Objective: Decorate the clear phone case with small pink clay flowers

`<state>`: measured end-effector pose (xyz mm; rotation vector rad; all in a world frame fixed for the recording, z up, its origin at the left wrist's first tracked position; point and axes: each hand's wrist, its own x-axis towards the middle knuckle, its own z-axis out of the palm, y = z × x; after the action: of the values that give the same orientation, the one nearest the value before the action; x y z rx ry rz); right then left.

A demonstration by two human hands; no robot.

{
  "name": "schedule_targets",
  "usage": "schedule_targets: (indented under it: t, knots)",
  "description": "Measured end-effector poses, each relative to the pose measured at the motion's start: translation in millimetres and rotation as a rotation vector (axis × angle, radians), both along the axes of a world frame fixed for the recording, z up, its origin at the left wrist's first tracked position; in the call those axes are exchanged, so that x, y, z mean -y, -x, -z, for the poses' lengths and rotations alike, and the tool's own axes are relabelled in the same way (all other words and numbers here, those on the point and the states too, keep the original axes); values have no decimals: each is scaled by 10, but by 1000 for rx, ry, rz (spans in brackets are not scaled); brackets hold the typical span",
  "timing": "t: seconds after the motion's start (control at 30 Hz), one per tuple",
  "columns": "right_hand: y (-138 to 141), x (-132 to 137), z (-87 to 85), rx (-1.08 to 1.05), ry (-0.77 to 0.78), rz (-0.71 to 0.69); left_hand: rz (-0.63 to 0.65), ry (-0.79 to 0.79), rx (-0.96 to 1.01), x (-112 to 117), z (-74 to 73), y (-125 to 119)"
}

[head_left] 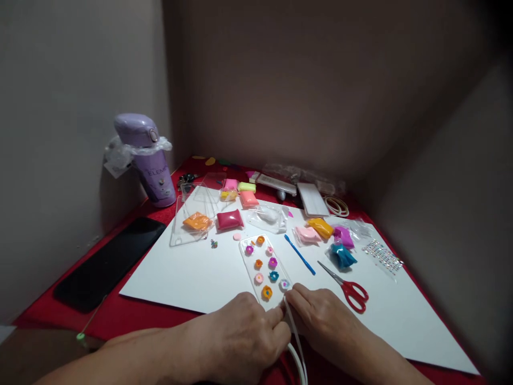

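A clear phone case (250,267) lies on the white board (172,283), dotted with several small clay flowers in orange, pink, purple, teal and pale blue. At its near end my left hand (252,331) is closed, knuckles up and fingers curled inward. My right hand (316,315) is pinched beside the case's near right corner, by the pale blue flower (284,284). The fingertips of both hands come close together there, and whatever is between them is hidden. A white cord (297,353) hangs down between the hands.
Red-handled scissors (355,295) and a blue modelling tool (300,254) lie to the right. Several clay packets, like the crimson one (230,220), ring the case. Rhinestones (382,256) lie far right. At left are a black phone (110,262) and a purple bottle (154,171).
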<state>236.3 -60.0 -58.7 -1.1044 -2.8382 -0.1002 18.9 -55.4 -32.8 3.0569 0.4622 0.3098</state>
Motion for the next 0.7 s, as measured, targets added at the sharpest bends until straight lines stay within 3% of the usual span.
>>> schedule_targets:
  t: [0.47,0.7]
  knots:
    - [99,-46,-157,172,-71,-64,8,-16,38,20,-8,16]
    - [104,-75,-98,240,-86,-74,4,-24,21,23,-15,14]
